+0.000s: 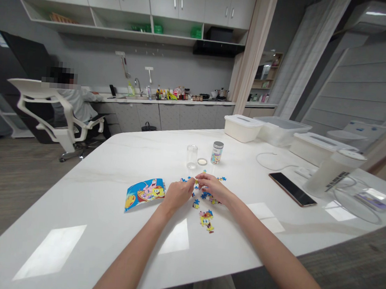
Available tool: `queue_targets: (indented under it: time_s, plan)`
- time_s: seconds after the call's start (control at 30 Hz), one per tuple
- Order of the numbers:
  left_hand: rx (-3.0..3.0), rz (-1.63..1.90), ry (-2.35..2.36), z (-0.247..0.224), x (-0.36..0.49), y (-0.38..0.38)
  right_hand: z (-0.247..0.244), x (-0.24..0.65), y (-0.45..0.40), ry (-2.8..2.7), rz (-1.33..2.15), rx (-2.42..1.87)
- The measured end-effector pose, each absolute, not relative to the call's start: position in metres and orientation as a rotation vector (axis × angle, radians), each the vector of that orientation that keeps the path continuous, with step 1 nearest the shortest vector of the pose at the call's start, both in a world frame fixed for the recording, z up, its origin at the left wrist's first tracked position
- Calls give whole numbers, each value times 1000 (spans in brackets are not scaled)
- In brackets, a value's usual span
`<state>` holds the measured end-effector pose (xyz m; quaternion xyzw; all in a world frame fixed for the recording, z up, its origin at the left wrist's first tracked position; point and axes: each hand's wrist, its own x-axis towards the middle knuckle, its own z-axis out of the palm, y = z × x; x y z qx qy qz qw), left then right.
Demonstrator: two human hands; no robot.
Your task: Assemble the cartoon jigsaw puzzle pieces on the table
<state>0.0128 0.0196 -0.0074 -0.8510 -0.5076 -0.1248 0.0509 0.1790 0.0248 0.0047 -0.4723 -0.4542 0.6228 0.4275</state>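
Note:
My left hand (179, 195) and my right hand (212, 187) meet over a loose pile of jigsaw puzzle pieces (205, 194) on the white table. Their fingertips pinch together around a small yellowish puzzle piece (196, 181), mostly covered by the fingers. Nearer to me lies a joined cluster of pieces (206, 221) showing a yellow cartoon face. One separate blue and yellow piece (196, 203) sits between that cluster and my hands. Left of my left hand, a slightly curled picture sheet (146, 194) shows cartoon figures on blue.
Beyond my hands stand a clear jar (191, 156), a round lid (202, 162) and a printed can (216, 152). To the right are a phone (292, 189), a tilted white bottle (335, 173), cables and storage boxes (242, 127). A person (77, 103) sits in a white chair at far left.

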Motion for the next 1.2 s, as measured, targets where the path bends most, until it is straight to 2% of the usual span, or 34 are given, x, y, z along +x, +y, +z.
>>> queue_targets:
  time_s: [0.47,0.9,1.2]
  plan:
    - [-2570,-316,-1559,-3,14,17,4,179,25,-1129,1560,-1159]
    - [-2567,-424,-1562,-7,15,16,2,178,26,-1080,1591,-1098]
    - [-2575,-343,-1535,-10,13,20,2,181,24,-1226,1590,-1141]
